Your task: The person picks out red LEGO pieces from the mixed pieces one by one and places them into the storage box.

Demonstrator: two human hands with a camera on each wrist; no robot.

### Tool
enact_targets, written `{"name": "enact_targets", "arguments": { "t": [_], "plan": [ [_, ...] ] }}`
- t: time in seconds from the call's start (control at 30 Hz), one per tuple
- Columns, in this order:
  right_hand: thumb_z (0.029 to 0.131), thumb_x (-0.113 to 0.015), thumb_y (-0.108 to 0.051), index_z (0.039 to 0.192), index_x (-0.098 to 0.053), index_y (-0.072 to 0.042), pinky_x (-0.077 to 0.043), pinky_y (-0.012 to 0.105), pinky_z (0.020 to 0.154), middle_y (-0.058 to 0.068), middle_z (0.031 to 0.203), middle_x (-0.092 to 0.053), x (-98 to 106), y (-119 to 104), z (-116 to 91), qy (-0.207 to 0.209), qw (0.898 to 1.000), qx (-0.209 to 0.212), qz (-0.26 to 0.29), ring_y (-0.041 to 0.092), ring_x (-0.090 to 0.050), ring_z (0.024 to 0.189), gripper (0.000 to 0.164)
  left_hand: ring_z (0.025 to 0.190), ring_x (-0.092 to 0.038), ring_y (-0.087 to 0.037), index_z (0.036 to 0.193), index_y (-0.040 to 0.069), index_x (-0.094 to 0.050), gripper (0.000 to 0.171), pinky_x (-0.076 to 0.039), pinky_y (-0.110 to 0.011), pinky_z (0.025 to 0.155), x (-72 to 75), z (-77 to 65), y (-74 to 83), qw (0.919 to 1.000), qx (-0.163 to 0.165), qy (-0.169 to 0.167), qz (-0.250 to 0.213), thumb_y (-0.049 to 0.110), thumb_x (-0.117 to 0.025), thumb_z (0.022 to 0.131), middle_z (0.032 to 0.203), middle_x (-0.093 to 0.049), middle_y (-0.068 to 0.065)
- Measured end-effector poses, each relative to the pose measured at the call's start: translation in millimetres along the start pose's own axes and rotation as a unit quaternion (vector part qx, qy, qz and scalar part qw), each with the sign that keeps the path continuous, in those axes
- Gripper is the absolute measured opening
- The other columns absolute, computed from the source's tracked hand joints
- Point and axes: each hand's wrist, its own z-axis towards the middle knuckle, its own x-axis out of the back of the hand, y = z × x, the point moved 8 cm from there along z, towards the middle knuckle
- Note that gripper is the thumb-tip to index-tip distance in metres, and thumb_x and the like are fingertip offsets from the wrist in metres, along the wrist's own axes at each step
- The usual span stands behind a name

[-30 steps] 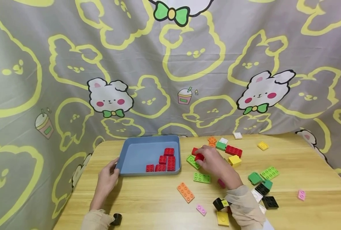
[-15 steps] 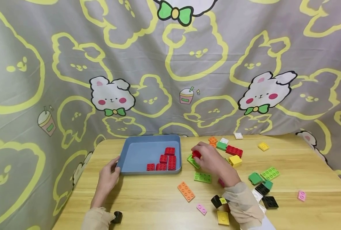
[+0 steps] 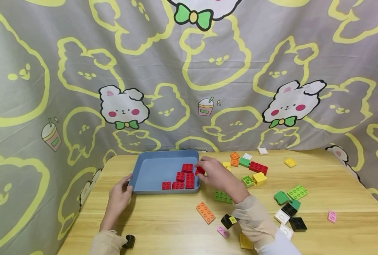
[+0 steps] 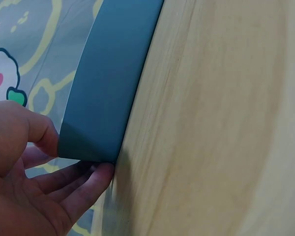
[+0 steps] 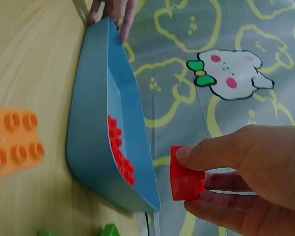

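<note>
- Five red bricks (image 3: 190, 181) sit in the blue tray (image 3: 154, 166), toward its right and near walls.
- Right hand (image 3: 217, 174): thumb and fingers pinch another red brick (image 3: 200, 171) at tray's right rim; contact unclear.
- Left hand (image 3: 119, 194): thumb and fingers grip tray's left end.
- Risks: carried too low, held brick could clip right rim or bump bricks inside; weak pinch could drop it outside. Slack left grip could let tray slide.
- Versus half a second ago: held brick has moved left to tray; left hand, bricks inside unchanged.
</note>
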Motion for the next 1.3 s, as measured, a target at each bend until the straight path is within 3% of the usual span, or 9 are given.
{"name": "enact_targets", "arguments": {
  "t": [0.23, 0.4, 0.67, 0.9, 1.3],
  "plan": [
    [0.091, -0.072, -0.004, 0.116, -0.073, 0.004, -0.058, 0.035, 0.080, 0.016, 0.116, -0.068, -10.9, -17.7, 17.8, -0.024, 0.999, 0.032, 0.003, 0.027, -0.067, 0.100, 0.026, 0.120, -0.062, -0.045, 0.149, -0.003, -0.050, 0.051, -0.049, -0.054, 0.100, -0.5, 1.3, -3.1, 1.0000, 0.003, 0.000, -0.002, 0.000, -0.047, 0.099, 0.133, -0.060, -0.035],
    [0.093, -0.069, -0.005, 0.117, -0.075, 0.000, -0.055, 0.034, 0.083, 0.014, 0.122, -0.068, -24.4, -25.1, 29.7, -0.060, 0.997, 0.042, 0.003, 0.027, -0.064, 0.109, 0.025, 0.121, -0.061, -0.045, 0.150, -0.003, -0.049, 0.050, -0.049, -0.055, 0.100, -0.3, 1.0, -3.3, 1.0000, 0.004, -0.004, 0.000, 0.000, -0.047, 0.099, 0.134, -0.059, -0.035],
    [0.092, -0.074, -0.008, 0.114, -0.076, -0.001, -0.055, 0.031, 0.079, 0.011, 0.113, -0.071, -36.7, -39.3, 48.2, -0.062, 0.994, 0.080, -0.038, 0.024, -0.066, 0.100, 0.023, 0.121, -0.061, -0.045, 0.149, -0.004, -0.050, 0.050, -0.049, -0.054, 0.101, -0.6, 1.1, 0.3, 1.0000, 0.006, -0.005, -0.004, -0.001, -0.047, 0.099, 0.134, -0.059, -0.035],
    [0.092, -0.076, -0.010, 0.109, -0.077, -0.003, -0.052, 0.024, 0.072, 0.009, 0.106, -0.071, -42.4, -54.4, 60.2, -0.065, 0.992, 0.103, -0.036, 0.018, -0.063, 0.090, 0.018, 0.123, -0.060, -0.045, 0.149, -0.002, -0.050, 0.050, -0.049, -0.055, 0.101, -1.0, 3.0, 2.2, 1.0000, 0.004, -0.004, -0.004, -0.001, -0.047, 0.099, 0.135, -0.059, -0.034],
    [0.094, -0.075, -0.011, 0.118, -0.076, -0.004, -0.055, 0.023, 0.085, 0.008, 0.116, -0.071, -71.0, -64.5, 85.2, -0.103, 0.989, 0.092, -0.053, 0.019, -0.066, 0.106, 0.025, 0.123, -0.060, -0.045, 0.149, -0.004, -0.049, 0.050, -0.049, -0.055, 0.101, 0.2, 1.0, -0.5, 0.9999, 0.004, -0.007, -0.007, -0.001, -0.047, 0.100, 0.135, -0.058, -0.035]
  ]
}}
